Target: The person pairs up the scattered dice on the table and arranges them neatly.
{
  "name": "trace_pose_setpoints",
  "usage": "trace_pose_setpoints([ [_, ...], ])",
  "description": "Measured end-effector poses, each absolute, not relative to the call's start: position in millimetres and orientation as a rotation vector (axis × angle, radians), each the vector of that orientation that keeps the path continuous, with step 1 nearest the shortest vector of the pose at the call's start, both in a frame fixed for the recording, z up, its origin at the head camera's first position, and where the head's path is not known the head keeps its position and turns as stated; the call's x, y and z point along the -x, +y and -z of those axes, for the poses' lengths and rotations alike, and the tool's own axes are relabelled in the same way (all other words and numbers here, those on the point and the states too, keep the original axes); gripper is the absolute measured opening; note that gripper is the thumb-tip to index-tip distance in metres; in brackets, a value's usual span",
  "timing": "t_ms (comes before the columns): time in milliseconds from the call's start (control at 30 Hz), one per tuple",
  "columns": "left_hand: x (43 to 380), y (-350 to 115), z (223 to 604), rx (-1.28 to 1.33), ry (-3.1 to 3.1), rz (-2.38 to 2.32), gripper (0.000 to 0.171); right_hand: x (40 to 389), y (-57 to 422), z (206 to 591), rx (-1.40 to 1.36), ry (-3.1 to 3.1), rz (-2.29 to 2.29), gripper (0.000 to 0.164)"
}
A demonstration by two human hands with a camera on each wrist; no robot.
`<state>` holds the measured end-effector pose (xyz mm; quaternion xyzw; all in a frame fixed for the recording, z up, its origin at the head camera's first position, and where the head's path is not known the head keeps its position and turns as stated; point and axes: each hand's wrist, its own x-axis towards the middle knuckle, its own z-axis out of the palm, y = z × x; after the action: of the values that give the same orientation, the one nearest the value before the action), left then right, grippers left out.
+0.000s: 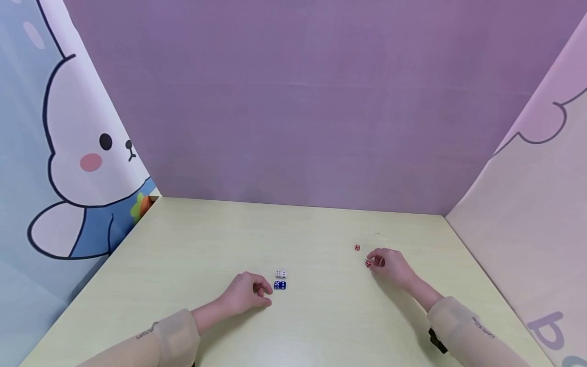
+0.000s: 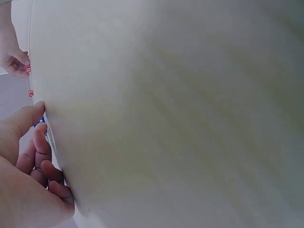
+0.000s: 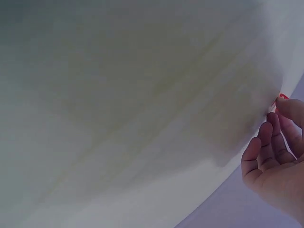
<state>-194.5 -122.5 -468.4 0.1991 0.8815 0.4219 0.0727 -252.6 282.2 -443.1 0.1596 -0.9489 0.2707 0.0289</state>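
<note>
My right hand (image 1: pixel 390 266) pinches a red die (image 1: pixel 368 263) with white pips between thumb and fingertips, at the table's right side. In the right wrist view that red die (image 3: pixel 283 97) is mostly hidden by the fingers. Another red die (image 1: pixel 357 247) lies a little farther back and to the left. Around the middle, a pair of white dice (image 1: pixel 281 274) sits just behind a pair of blue dice (image 1: pixel 279 285). Immediately left of the blue dice is my left hand (image 1: pixel 245 293), its thumb and forefinger apart, the other fingers loosely bent, nothing held.
The pale wooden table (image 1: pixel 206 229) meets a purple backdrop (image 1: pixel 293 112) at its far edge. A printed cartoon panel (image 1: pixel 91 127) stands on the left and a pale panel (image 1: pixel 541 204) on the right. A small mark (image 1: pixel 377 233) shows on the tabletop behind the red dice.
</note>
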Motion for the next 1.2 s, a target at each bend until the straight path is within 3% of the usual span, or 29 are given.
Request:
trace_pose_setpoints([
  [400,194,-124,468,-0.605,2.647,-1.263,0.018,253,283,448,-0.552,-2.939,-0.799,0.012],
  [1200,191,-123,462,-0.616,2.629,-1.280,0.019,211,235,447,-0.738,-2.930,-0.889,0.012],
])
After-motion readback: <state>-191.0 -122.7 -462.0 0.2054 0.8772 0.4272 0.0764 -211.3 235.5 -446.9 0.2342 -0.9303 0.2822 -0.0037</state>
